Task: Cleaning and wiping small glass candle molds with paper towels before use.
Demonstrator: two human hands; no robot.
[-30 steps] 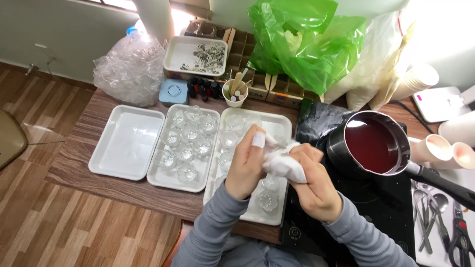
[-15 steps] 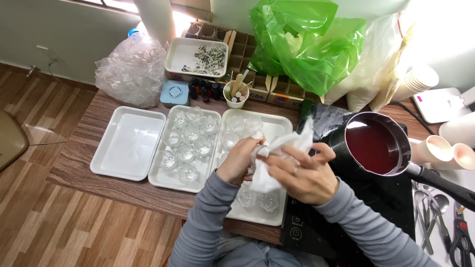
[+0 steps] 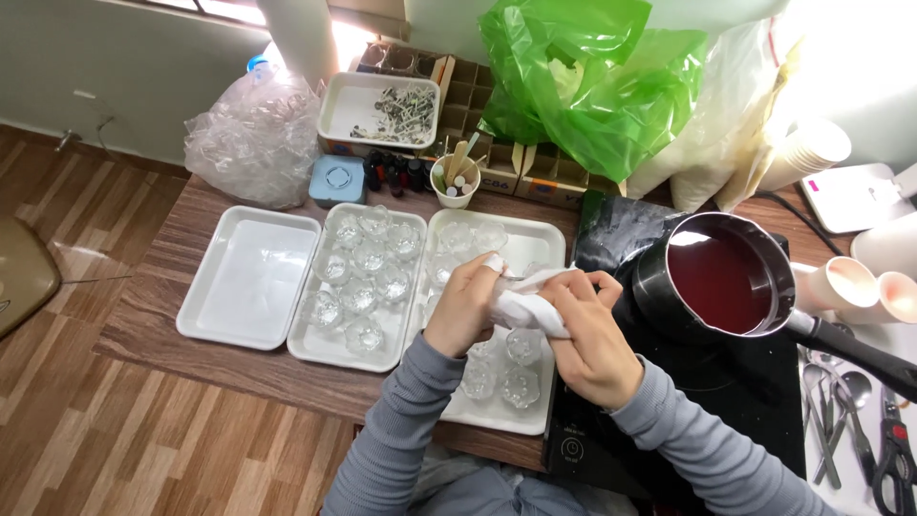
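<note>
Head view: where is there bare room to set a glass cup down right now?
The leftmost white rectangular tray is bare, bordered by the wooden table edge and the middle tray full of clear glass cups. The right tray's far corner is free. Crowded under both hands and their white cloth.

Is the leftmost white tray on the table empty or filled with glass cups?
Empty. The leftmost white tray shows only its bare white bottom, while the middle tray beside it holds clear glass cups.

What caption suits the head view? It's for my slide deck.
Both hands, left hand and right hand, hold a white cloth over trays of clear glass cups.
</note>
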